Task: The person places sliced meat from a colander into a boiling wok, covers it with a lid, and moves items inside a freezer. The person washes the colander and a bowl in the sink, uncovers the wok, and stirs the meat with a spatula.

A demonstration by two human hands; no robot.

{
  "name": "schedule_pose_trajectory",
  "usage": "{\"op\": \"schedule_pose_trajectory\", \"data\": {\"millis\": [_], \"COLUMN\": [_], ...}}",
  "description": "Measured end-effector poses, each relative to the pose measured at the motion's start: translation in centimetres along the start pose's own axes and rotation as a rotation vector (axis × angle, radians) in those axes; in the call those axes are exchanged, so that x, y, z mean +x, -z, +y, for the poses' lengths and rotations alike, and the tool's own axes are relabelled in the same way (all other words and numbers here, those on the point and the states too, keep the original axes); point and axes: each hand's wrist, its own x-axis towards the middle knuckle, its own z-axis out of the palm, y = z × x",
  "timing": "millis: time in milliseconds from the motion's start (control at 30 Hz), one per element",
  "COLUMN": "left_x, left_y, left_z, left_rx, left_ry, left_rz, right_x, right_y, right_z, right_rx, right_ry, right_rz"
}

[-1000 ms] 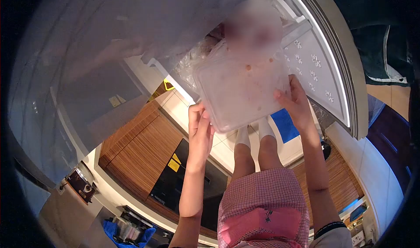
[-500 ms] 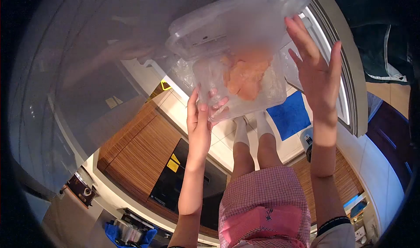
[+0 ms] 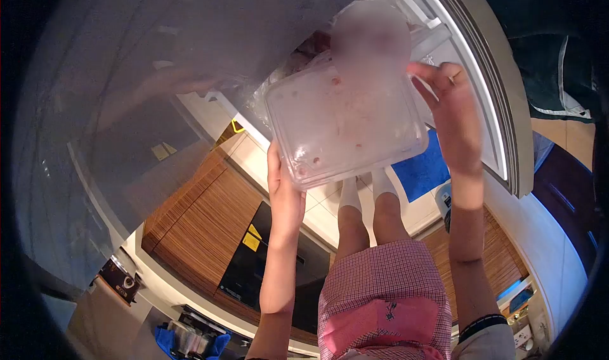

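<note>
A clear, frosted plastic food container (image 3: 349, 135) is held up in front of the open fridge, its lid lying over the top. Through the lid the food inside is only a faint pale blur. My left hand (image 3: 285, 195) grips the container's near left corner, with its fingers partly hidden beneath. At the far right corner, the curled fingers of my right hand (image 3: 453, 106) pinch at the lid's edge. A blurred patch covers the far end of the container.
The fridge door (image 3: 501, 106) stands open at the right. Bagged items lie behind the container. Below are a blue mat (image 3: 422, 166) on the tiled floor, a wood-grain counter (image 3: 190, 208) and a black cooktop (image 3: 247, 265) with yellow stickers.
The lid, raised earlier above orange-pink food, has come down over the container. My right hand's spread fingers have curled in at the lid's edge. My left hand keeps its hold.
</note>
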Motion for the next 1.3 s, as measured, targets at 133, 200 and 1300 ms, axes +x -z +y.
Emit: {"op": "schedule_pose_trajectory", "data": {"millis": [133, 200, 1300], "left_x": [0.2, 0.1, 7.4], "left_y": [0.0, -0.2, 1.9], "left_z": [0.5, 1.3, 1.4], "left_rx": [-0.006, -0.07, -0.081], "left_ry": [0.035, 0.04, -0.229], "left_rz": [-0.055, -0.049, 0.043], "right_x": [-2.0, -2.1, 10.0], "right_y": [-1.7, -1.9, -3.6], "right_z": [0.1, 0.2, 7.6], "right_rx": [-0.321, 0.014, -0.608], "right_ry": [-0.47, -0.676, 0.074], "right_rz": [0.059, -0.001, -0.293]}}
